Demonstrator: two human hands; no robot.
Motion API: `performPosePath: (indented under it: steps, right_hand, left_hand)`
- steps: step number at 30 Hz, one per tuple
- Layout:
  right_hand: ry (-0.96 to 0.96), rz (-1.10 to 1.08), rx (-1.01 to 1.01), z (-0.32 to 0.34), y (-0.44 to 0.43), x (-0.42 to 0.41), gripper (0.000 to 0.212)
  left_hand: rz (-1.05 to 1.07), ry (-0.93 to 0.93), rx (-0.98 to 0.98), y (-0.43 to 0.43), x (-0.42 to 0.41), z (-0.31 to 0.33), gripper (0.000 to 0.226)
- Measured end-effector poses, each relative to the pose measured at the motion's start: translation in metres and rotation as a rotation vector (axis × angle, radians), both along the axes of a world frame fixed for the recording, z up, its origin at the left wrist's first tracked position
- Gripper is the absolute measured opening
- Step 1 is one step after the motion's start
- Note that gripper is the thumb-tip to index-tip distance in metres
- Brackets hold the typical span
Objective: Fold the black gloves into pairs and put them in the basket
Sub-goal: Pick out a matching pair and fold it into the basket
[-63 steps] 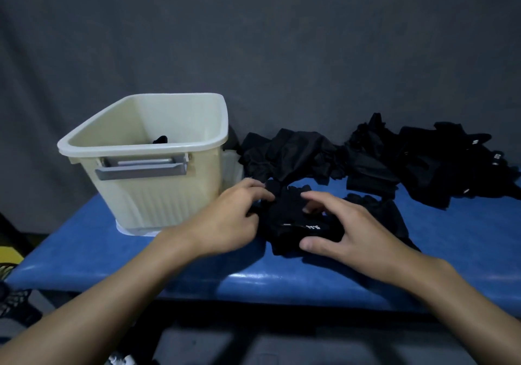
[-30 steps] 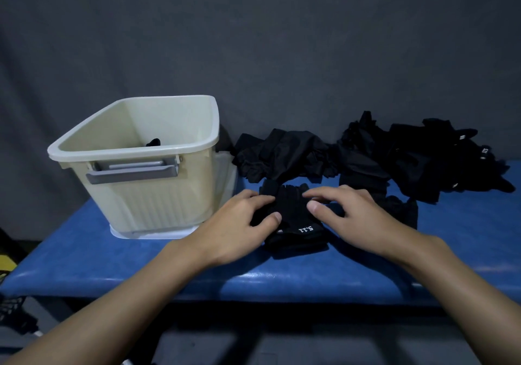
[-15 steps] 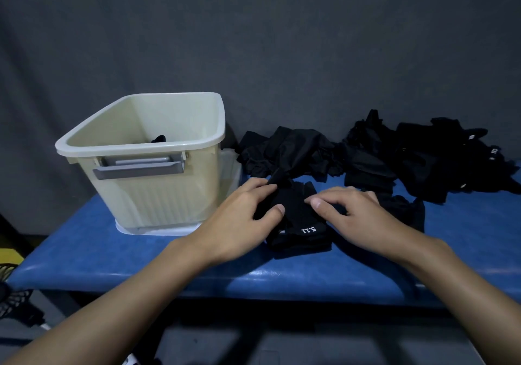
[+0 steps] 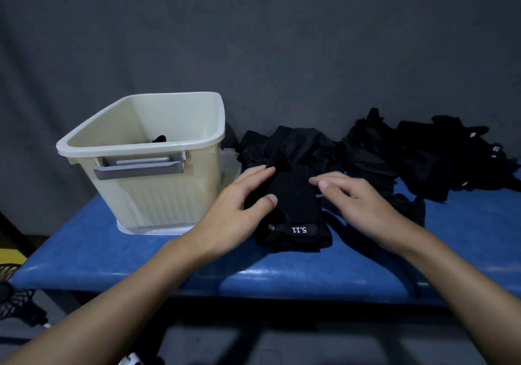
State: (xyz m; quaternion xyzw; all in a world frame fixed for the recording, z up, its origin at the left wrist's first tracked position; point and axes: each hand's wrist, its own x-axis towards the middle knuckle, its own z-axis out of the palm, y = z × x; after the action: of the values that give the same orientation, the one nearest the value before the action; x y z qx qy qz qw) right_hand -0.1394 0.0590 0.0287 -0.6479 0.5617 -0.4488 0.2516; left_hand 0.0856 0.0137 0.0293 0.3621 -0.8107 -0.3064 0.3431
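1. Hands: we count two, both bare, both resting on the same black glove bundle (image 4: 296, 209).
2. Our left hand (image 4: 242, 212) lies with straight fingers along the bundle's left edge and its thumb pressed on top; it curls round nothing.
3. Our right hand (image 4: 363, 204) is likewise flat and relaxed. Its fingertips touch the bundle's right edge and it grips nothing.
4. That one bundle lies flat on the desk between the two hands. One white "5.11" label (image 4: 299, 230) at its near end reads upside down to us. We cannot tell how many gloves are stacked in it.
5. Just beyond the fingertips we count one loose heap of black gloves (image 4: 296, 147). Farther off, to the right of the right hand, lies a second, larger heap (image 4: 437, 158). The single gloves in each are too dark and tangled to count.
6. One cream basket (image 4: 141, 150) stands to the left of the left hand, near it but apart, with one grey handle (image 4: 138, 167) facing us. One small dark item (image 4: 159, 139) shows inside above the rim; we cannot tell what it is.
7. The basket sits on one flat white base (image 4: 146, 230).
8. Under both hands runs one blue padded desk (image 4: 112, 252), its top faintly glossy.
9. Beyond the heaps hangs a plain grey cloth backdrop (image 4: 253, 40), filling the whole far side.
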Motion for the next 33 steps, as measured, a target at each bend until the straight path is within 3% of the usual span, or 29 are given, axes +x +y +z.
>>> performPosePath:
  steps: [2, 4, 8, 11, 15, 19, 25, 29, 33]
  right_hand:
    - [-0.153, -0.036, -0.006, 0.006, 0.001, 0.001, 0.021]
    - [-0.172, -0.085, -0.009, 0.007, 0.0, 0.0, 0.019]
    - [-0.012, -0.158, 0.04, 0.0, -0.006, 0.0, 0.042]
    - [0.129, -0.14, 0.102, -0.008, -0.008, -0.001, 0.043]
    - [0.209, -0.133, 0.112, -0.01, -0.005, -0.004, 0.033]
    - [0.213, -0.032, -0.055, -0.003, 0.006, 0.0, 0.018]
    - [0.44, 0.23, 0.008, -0.004, 0.023, -0.005, 0.037]
    - [0.5, 0.225, 0.004, -0.012, 0.026, -0.008, 0.042]
    - [0.536, 0.157, -0.109, -0.013, 0.03, -0.008, 0.032]
  left_hand:
    - [0.01, 0.011, -0.01, -0.001, -0.002, 0.001, 0.052]
    - [0.024, -0.015, -0.025, -0.004, -0.005, 0.0, 0.053]
    - [0.042, -0.197, -0.034, -0.01, -0.01, -0.009, 0.062]
    - [0.036, -0.301, -0.036, -0.012, -0.008, -0.014, 0.066]
    - [0.016, -0.301, -0.043, -0.013, -0.006, -0.016, 0.059]
    - [-0.016, -0.327, -0.052, -0.012, -0.006, -0.018, 0.056]
    - [-0.01, -0.35, -0.066, -0.011, -0.005, -0.018, 0.056]
    - [-0.01, -0.369, -0.101, -0.008, -0.002, -0.017, 0.048]
    - [-0.013, -0.376, -0.113, -0.006, 0.001, -0.014, 0.046]
